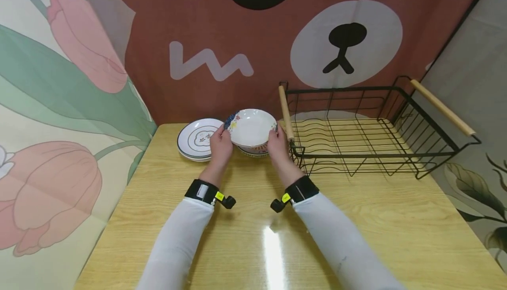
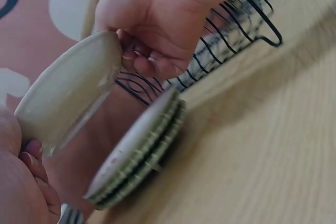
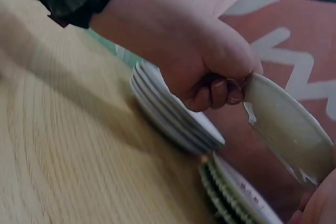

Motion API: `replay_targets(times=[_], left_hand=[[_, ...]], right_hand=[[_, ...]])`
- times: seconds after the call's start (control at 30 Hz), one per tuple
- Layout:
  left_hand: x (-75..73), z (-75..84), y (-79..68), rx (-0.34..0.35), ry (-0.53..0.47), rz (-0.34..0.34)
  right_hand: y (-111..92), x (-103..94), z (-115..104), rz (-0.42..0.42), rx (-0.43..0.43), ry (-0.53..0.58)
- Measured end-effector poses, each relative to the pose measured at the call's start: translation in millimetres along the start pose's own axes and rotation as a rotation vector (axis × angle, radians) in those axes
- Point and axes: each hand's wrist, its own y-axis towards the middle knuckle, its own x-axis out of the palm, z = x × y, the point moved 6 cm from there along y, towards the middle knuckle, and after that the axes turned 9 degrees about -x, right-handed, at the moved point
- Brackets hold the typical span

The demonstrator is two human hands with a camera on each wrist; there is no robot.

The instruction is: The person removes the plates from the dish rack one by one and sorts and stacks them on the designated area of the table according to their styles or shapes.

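A shallow white bowl (image 1: 253, 128) with a blue, red and yellow floral patch on its rim is held up with both hands. My left hand (image 1: 221, 145) pinches its left rim, and my right hand (image 1: 278, 144) pinches the right rim. In the left wrist view the bowl's pale outer side (image 2: 73, 87) stands clear of the patterned stacked dishes (image 2: 136, 150) beneath it. Those dishes are mostly hidden by the bowl in the head view. Left of the bowl lies a stack of white plates (image 1: 196, 139) with dark rims, next to my left hand.
A black wire dish rack (image 1: 352, 155) with wooden handles stands to the right, close to my right hand. The wooden table (image 1: 245, 246) meets a printed cloth backdrop (image 1: 198, 17) at the back.
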Motion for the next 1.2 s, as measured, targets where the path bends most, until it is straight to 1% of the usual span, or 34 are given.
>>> replay_targets(times=[0.07,0.17,0.33,0.57,0.73,0.83,0.93,1.1,1.2], left_hand=[[4.0,-4.7,0.1,0.014,0.036,0.001],[8.4,-12.0,0.0,0.019,0.063,0.001],[13.5,-23.5,1.1,0.011,0.074,-0.008],[18.4,-31.3,1.7,0.027,0.099,-0.005],[20.7,-39.3,1.5,0.003,0.133,-0.003],[21.0,-42.1,1.6,0.002,0.149,0.005],[21.2,-43.2,3.1,0.013,0.14,0.005],[20.3,-47.1,6.7,0.013,0.139,0.005],[20.9,-47.8,7.2,0.008,0.153,-0.006]], right_hand=[[1.8,-2.6,7.1,0.016,-0.001,-0.039],[5.0,-7.2,14.6,0.046,-0.022,-0.123],[9.8,-11.3,23.5,0.067,-0.056,-0.221],[11.2,-15.9,33.6,0.116,-0.095,-0.349],[10.1,-18.5,37.4,0.153,-0.115,-0.424],[9.6,-19.2,40.4,0.158,-0.104,-0.464],[9.9,-19.2,42.4,0.16,-0.101,-0.496],[10.1,-17.4,45.3,0.135,-0.101,-0.56],[9.4,-17.4,46.0,0.141,-0.101,-0.559]])
